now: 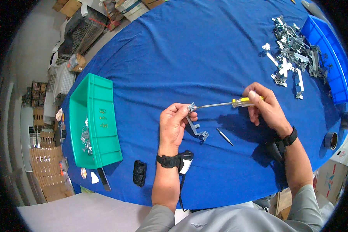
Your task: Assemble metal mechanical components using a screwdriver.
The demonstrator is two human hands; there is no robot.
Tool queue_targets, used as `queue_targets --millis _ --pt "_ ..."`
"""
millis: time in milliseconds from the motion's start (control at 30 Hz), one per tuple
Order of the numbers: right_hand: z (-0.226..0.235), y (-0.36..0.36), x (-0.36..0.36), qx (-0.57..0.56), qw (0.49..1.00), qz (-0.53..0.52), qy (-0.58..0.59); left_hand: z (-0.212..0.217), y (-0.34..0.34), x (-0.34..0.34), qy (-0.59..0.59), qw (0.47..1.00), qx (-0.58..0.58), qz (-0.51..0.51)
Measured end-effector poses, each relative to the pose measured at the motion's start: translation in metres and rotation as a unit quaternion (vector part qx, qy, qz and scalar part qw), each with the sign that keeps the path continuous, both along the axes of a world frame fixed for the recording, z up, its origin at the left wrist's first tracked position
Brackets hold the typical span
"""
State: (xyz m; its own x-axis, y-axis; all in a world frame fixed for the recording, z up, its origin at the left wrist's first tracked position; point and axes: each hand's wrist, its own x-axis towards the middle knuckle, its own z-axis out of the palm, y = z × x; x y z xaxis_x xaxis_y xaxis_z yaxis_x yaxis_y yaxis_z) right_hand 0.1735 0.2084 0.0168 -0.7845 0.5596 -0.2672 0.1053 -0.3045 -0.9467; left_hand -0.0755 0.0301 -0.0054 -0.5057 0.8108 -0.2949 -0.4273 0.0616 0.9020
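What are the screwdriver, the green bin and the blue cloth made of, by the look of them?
Screwdriver: the handle looks like glossy plastic, partly yellow, partly see-through; the shaft is probably steel, given its silvery sheen. Green bin: likely moulded plastic, smooth and ribbed. Blue cloth: matte woven fabric, perhaps, judging by its soft creases.

On the cloth (189, 50), the left bin (102, 143) stood at the left with small pieces (86, 139) inside it, and the right bin (324, 42) stood at the far right, toward the back. A pile of parts (294, 54) lay just left of the right bin. Between the bins, the screwdriver (241, 102) ran from the right hand (266, 104) leftward to the bracket (194, 127) in the left hand (174, 121). The pen-like tool (224, 137) lay before the screwdriver, the flat case (139, 173) left of the left forearm, and the roll (330, 141) right of the right forearm.
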Motion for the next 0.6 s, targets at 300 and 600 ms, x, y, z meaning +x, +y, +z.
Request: queue_targets --millis 300,600 --pt "-0.004 -0.009 -0.009 0.065 0.995 -0.063 0.036 0.0 0.001 0.001 -0.011 1.0 0.014 -0.001" --pt "-0.011 -0.005 -0.008 0.046 0.994 -0.078 0.066 0.0 0.002 0.001 -0.009 1.0 0.016 -0.005"
